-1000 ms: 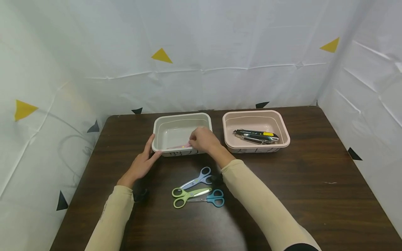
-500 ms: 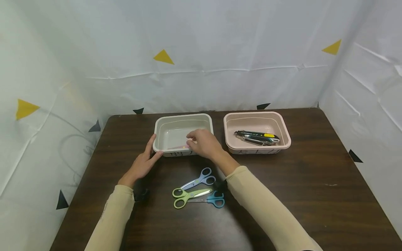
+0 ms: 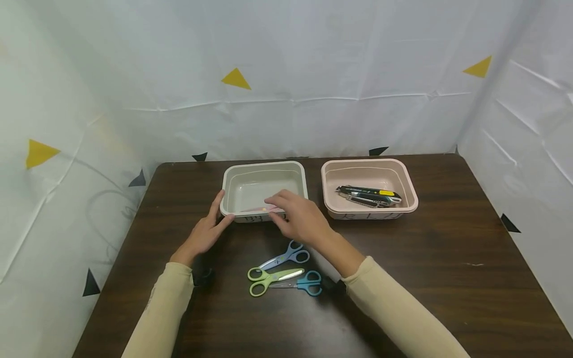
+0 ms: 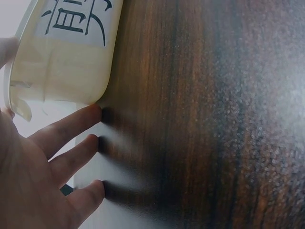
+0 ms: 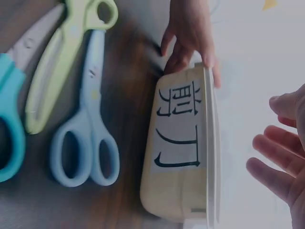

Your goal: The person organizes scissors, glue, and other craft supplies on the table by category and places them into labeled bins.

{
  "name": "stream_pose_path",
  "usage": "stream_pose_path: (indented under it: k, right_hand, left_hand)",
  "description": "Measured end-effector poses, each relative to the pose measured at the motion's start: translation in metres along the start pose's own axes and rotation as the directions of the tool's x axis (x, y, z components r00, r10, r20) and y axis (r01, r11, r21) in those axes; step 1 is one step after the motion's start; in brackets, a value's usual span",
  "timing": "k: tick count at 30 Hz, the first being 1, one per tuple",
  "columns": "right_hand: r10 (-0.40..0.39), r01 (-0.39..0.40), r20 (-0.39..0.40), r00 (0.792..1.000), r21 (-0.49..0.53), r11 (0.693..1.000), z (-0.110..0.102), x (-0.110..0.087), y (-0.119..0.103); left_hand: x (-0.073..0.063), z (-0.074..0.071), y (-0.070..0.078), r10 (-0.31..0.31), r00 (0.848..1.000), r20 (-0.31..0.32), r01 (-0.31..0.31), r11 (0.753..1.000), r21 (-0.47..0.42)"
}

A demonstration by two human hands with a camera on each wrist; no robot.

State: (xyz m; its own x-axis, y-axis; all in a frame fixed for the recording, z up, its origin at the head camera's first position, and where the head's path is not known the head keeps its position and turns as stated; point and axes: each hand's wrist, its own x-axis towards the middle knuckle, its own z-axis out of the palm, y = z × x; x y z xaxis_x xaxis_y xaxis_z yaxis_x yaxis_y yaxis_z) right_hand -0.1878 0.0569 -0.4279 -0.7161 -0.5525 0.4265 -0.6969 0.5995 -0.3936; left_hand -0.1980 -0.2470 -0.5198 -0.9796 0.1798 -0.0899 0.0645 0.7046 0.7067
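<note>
My left hand [image 3: 203, 233] rests at the front left corner of a whitish plastic bin [image 3: 264, 164]. Its thumb touches the front rim; other fingers extend straight beside the corner [image 4: 71, 125]. Over the bin's front right edge hovers my right hand [image 3: 304, 221], fingers spread and grasping nothing in the right wrist view [image 5: 286, 148]. Pink scissors [image 3: 258, 209] lie inside the bin along its front wall, partly hidden by the rim and right hand. On the table before the bin lie periwinkle scissors [image 3: 290, 255], lime green scissors [image 3: 273, 277] and teal scissors [image 3: 309, 284].
A pink bin [image 3: 367, 162] holding several utility knives [image 3: 369, 195] stands to the right of the whitish one. Black handwritten characters [image 5: 178, 126] label the whitish bin's front. White sheeting [image 3: 286, 54] surrounds the back and sides of the dark wooden table [image 3: 447, 278].
My right hand has let go of the pink scissors, opened its fingers and drawn back toward the bin's front right. The left hand stays at the corner.
</note>
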Motion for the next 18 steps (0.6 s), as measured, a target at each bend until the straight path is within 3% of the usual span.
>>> stream_pose_path:
  k: [8, 13, 18]
  right_hand:
    - [-0.1, 0.099, 0.077, 0.992, 0.02, 0.995, -0.01, -0.032, -0.008]
    - [-0.034, 0.023, 0.178, 0.984, 0.066, 0.998, -0.015, -0.053, -0.011]
    - [0.047, -0.052, 0.242, 0.969, 0.015, 0.999, -0.013, -0.072, -0.009]
  left_hand:
    - [-0.001, 0.001, 0.0, -0.007, 1.0, -0.005, 0.007, 1.0, -0.001]
    - [0.0, 0.002, -0.002, -0.002, 1.0, -0.005, 0.002, 1.0, 0.0]
    - [0.001, 0.001, -0.001, -0.003, 1.0, -0.01, 0.003, 1.0, 0.004]
